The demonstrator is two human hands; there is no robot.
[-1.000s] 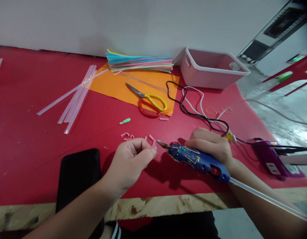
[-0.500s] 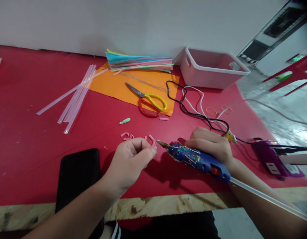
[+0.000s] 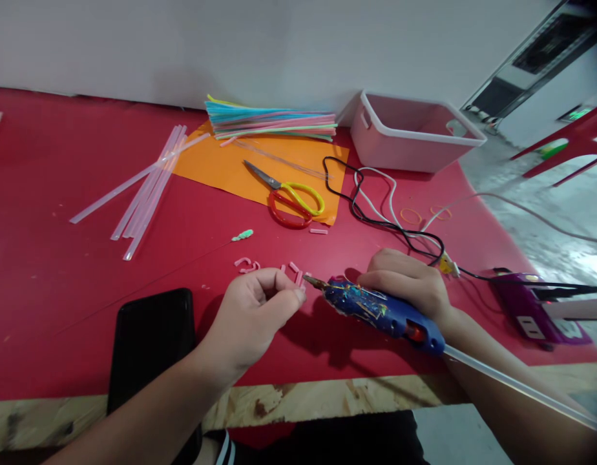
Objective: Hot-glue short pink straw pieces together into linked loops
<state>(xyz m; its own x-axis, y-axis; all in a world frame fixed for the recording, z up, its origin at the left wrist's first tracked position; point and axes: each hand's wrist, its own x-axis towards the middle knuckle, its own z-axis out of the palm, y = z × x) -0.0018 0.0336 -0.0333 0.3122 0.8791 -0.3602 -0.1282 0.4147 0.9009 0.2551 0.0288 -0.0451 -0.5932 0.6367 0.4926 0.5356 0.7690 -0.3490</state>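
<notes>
My right hand (image 3: 409,279) is wrapped round a blue hot glue gun (image 3: 376,309), stained with glue and paint. A long clear glue stick (image 3: 516,385) runs out of its back end. The gun's nozzle points left, right at the fingertips of my left hand (image 3: 257,316). Thumb and forefinger of that hand pinch a short pink pipe cleaner piece (image 3: 303,289), mostly hidden by the fingers. Several more pink bits (image 3: 244,263) lie on the table just beyond. Farther off rests a thin stem with a green fuzzy tip (image 3: 243,236).
Scissors (image 3: 289,201) lie on an orange sheet (image 3: 221,173), below a bundle of coloured pipe cleaners (image 3: 272,121). Clear glue sticks (image 3: 150,187) are at left, a black phone (image 3: 153,342) by my left forearm. Cables (image 3: 376,216), a pink bin (image 3: 395,150) and a purple power strip (image 3: 528,307) stand right.
The glue gun has shifted very slightly to the left, its nozzle still by my left fingertips. My left hand has hardly moved.
</notes>
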